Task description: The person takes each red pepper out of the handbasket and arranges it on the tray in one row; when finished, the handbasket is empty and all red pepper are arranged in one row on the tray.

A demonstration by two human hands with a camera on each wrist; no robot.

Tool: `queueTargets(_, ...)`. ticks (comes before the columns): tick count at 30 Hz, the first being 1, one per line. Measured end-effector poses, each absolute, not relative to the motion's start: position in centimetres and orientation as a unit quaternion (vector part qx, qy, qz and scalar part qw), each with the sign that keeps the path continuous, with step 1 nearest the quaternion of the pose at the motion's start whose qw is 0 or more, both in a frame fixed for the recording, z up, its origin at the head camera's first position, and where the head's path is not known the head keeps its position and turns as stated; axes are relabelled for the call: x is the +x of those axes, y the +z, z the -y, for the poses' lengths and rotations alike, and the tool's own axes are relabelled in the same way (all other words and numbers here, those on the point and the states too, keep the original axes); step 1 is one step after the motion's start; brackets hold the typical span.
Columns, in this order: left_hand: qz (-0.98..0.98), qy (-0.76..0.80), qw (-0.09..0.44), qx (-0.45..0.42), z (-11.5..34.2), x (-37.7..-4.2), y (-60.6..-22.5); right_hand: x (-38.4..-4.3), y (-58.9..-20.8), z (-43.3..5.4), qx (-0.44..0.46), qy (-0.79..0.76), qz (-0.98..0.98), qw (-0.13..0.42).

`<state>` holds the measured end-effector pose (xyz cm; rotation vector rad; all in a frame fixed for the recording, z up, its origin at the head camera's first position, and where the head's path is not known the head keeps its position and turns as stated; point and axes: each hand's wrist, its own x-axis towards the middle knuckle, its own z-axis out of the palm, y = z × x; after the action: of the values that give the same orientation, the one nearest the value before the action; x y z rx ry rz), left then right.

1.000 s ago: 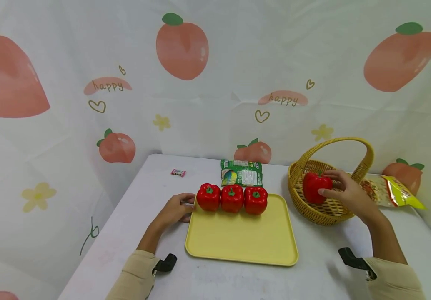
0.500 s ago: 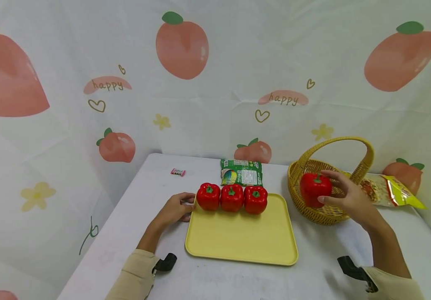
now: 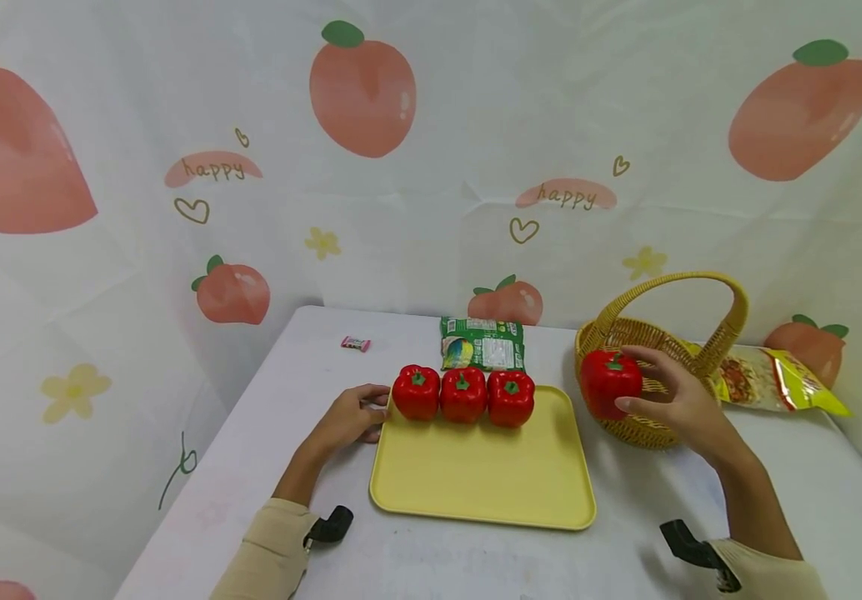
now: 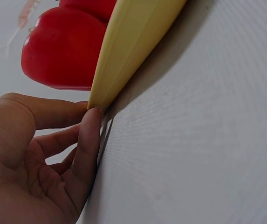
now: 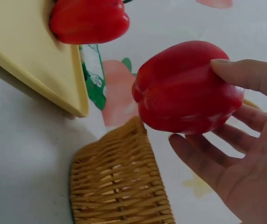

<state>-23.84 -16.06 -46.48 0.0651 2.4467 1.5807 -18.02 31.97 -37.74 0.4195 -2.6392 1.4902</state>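
Observation:
My right hand (image 3: 682, 404) holds a red bell pepper (image 3: 609, 383) between thumb and fingers, over the left side of the wicker basket (image 3: 644, 435). In the right wrist view the held pepper (image 5: 187, 88) is above the basket's rim. My left hand (image 3: 348, 417) pinches the left edge of a yellow tray (image 3: 483, 483), thumb and a fingertip meeting at the rim in the left wrist view (image 4: 54, 144). Three red bell peppers stand in a row along the tray's back left, the leftmost pepper (image 3: 416, 392) nearest that hand.
Behind the tray lies a green packet (image 3: 483, 343). A small pink wrapped candy (image 3: 356, 343) is at the back left of the white table (image 3: 266, 400). To the right of the basket, with its tall arched handle, a yellow and clear food bag (image 3: 769, 379) lies by the wall.
My right hand has lifted the pepper from inside the basket and carried it left, to the basket's left rim. The left hand and the tray have stayed in place.

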Motion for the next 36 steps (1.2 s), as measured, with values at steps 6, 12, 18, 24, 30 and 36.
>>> queueTargets(6, -0.835, 0.537, 0.116, 0.022, 16.1, -23.9, -46.5, -18.1, -38.0, -31.2, 0.148, 0.482, 0.863, 0.039)
queueTargets(12, -0.837, 0.534, 0.114, 0.024, 16.2, -23.8, -46.5, -18.1, -38.2, -30.4, 0.158, 0.479, 0.863, 0.035)
queueTargets(18, -0.836, 0.535, 0.114, 0.027, 16.2, -23.7, -46.4, -18.4, -38.8, -29.6, 0.161, 0.474, 0.865, 0.031)
queueTargets(24, -0.835, 0.538, 0.114, 0.024, 16.0, -23.6, -46.2, -18.9, -39.7, -28.9, 0.169, 0.453, 0.875, 0.043)
queueTargets(30, -0.833, 0.54, 0.117, 0.023, 16.0, -23.5, -46.1, -18.8, -40.0, -28.5, 0.168, 0.45, 0.876, 0.043)
queueTargets(36, -0.829, 0.546, 0.116, 0.026, 16.1, -23.6, -46.3, -18.8, -40.1, -27.9, 0.178, 0.434, 0.881, 0.052)
